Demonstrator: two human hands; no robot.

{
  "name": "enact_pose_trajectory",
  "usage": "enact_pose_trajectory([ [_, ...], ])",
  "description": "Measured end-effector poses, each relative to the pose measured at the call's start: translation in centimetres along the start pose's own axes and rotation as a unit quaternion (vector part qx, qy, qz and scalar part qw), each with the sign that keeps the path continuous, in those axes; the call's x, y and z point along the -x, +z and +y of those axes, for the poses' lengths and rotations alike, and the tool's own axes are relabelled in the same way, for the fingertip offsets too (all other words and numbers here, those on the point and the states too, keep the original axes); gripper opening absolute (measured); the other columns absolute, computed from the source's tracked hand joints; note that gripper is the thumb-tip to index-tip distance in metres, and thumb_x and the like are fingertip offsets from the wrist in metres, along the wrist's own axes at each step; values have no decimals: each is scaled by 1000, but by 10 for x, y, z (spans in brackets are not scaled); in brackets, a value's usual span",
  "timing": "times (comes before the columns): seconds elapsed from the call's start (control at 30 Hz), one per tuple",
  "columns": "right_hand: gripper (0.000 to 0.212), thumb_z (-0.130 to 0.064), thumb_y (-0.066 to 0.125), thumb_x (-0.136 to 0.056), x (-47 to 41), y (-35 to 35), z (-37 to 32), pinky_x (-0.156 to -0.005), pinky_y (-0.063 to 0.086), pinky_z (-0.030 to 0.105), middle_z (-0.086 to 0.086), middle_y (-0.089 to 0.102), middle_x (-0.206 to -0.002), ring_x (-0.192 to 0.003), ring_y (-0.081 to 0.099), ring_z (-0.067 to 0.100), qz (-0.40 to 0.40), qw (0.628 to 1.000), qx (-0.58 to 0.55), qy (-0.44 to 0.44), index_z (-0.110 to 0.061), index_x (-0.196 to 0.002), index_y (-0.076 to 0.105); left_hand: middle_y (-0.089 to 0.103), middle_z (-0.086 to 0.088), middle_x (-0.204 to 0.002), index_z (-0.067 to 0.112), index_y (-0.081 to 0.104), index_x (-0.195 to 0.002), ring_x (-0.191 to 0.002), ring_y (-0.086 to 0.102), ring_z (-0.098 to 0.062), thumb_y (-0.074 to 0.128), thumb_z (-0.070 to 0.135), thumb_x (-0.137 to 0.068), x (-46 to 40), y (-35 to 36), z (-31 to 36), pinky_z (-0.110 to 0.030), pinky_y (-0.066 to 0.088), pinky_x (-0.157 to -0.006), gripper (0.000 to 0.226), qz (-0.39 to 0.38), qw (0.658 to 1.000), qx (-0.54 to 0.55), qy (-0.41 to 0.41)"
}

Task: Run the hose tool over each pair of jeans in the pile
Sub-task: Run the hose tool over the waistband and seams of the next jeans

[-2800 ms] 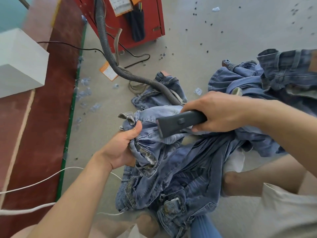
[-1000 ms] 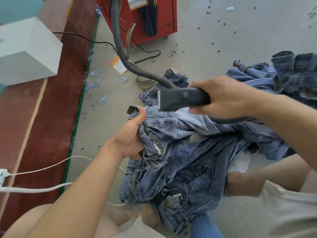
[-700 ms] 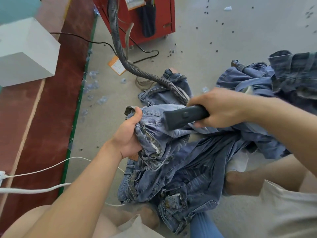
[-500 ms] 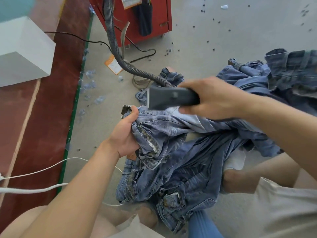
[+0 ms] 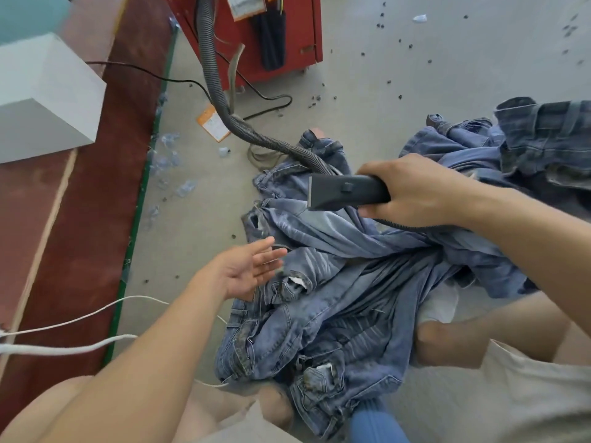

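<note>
Denim in faded blue is heaped on the grey floor (image 5: 367,68): one pile of jeans (image 5: 335,302) is spread between the person's legs, and a second heap of jeans (image 5: 527,148) is seen at the right edge. Small dark specks are scattered over the floor. A red cabinet (image 5: 287,33) is seen at the top, and from beside it a ribbed grey hose (image 5: 224,103) is led down over the floor and across the far end of the pile to the hose tool (image 5: 345,190). An orange tag (image 5: 212,124) and a black cable (image 5: 265,97) are seen near the hose. A white box (image 5: 41,94) is placed on the red-brown strip (image 5: 92,225) at the left, and white cords (image 5: 80,334) are laid across it.

The right hand (image 5: 419,193) is closed around the dark handle of the tool, whose flat nozzle is pointed left and held just above the upper fold of the jeans; whether it touches the cloth cannot be told. The left hand (image 5: 246,271) is held with palm up and fingers spread, nothing in it, just beside the left edge of the pile, below and left of the nozzle
</note>
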State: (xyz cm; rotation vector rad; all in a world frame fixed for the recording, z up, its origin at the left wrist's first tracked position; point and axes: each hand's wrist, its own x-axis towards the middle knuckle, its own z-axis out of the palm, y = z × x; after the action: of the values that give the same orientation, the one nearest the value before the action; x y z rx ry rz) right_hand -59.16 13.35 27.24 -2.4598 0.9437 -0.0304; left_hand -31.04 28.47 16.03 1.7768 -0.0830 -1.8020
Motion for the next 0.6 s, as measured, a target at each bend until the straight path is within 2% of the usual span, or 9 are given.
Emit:
enact_pose_trajectory([
  [0.1, 22, -41, 72, -87, -3, 3, 1, -66, 49, 39, -11, 64, -76, -74, 62, 20, -10, 1000, 6, 5, -30, -102, 62, 74, 0, -116, 16, 65, -111, -96, 57, -18, 65, 32, -100, -11, -6, -5, -27, 48, -76, 19, 88, 989, -117, 14],
  [0.17, 23, -44, 72, -87, -4, 5, 1, -69, 52, 42, -10, 64, -78, -75, 62, 22, -17, 1000, 21, 12, -30, -102, 61, 72, 1, -104, 14, 64, -111, -84, 54, -15, 60, 27, -103, -20, -18, -14, -25, 43, -66, 15, 143, 974, -175, 16],
  [0.23, 25, -47, 70, -88, -6, 11, -1, -71, 54, 43, -8, 64, -80, -76, 62, 23, -29, 998, 46, 21, -31, -104, 59, 64, 0, -92, 11, 65, -108, -72, 48, -13, 57, 21, -102, -31, -29, -28, -26, 41, -64, 14, 173, 958, -228, -12],
  [0.27, 25, -48, 68, -88, -7, 15, -2, -71, 54, 43, -7, 64, -80, -76, 62, 23, -35, 998, 56, 23, -32, -104, 58, 61, -2, -93, 10, 65, -108, -73, 48, -14, 57, 21, -101, -37, -31, -36, -29, 43, -68, 15, 184, 952, -243, -27],
  [0.37, 26, -53, 64, -89, -12, 29, -6, -71, 55, 43, -7, 62, -81, -77, 62, 24, -47, 995, 89, 21, -34, -104, 56, 65, -14, -119, 5, 62, -128, -94, 57, -24, 61, 32, -101, -62, -27, -56, -35, 50, -88, 38, 214, 952, -215, -25],
  [0.43, 29, -57, 63, -90, -15, 37, -8, -69, 54, 41, -9, 58, -79, -77, 61, 24, -62, 992, 112, 18, -35, -106, 54, 60, -14, -138, 11, 62, -129, -113, 58, -27, 67, 36, -98, -75, -21, -63, -37, 49, -100, 40, 211, 959, -189, -2],
  [0.47, 30, -59, 62, -90, -18, 40, -8, -69, 53, 41, -10, 58, -80, -77, 61, 24, -69, 990, 122, 18, -36, -108, 53, 57, -13, -143, 13, 61, -128, -120, 57, -28, 72, 39, -95, -79, -19, -65, -37, 46, -103, 44, 196, 965, -172, -2],
  [0.53, 33, -63, 60, -90, -23, 46, -11, -67, 52, 40, -8, 61, -84, -78, 63, 25, -81, 987, 134, 21, -38, -111, 52, 52, -12, -148, 9, 51, -141, -131, 53, -31, 81, 45, -86, -83, -18, -69, -40, 43, -104, 72, 155, 976, -149, -35],
  [0.6, 36, -66, 59, -89, -28, 49, -13, -66, 52, 40, -8, 63, -86, -77, 63, 24, -84, 986, 140, 31, -39, -112, 50, 52, -14, -149, 4, 46, -145, -130, 53, -33, 87, 40, -81, -85, -19, -70, -40, 43, -99, 84, 129, 976, -163, -60],
])
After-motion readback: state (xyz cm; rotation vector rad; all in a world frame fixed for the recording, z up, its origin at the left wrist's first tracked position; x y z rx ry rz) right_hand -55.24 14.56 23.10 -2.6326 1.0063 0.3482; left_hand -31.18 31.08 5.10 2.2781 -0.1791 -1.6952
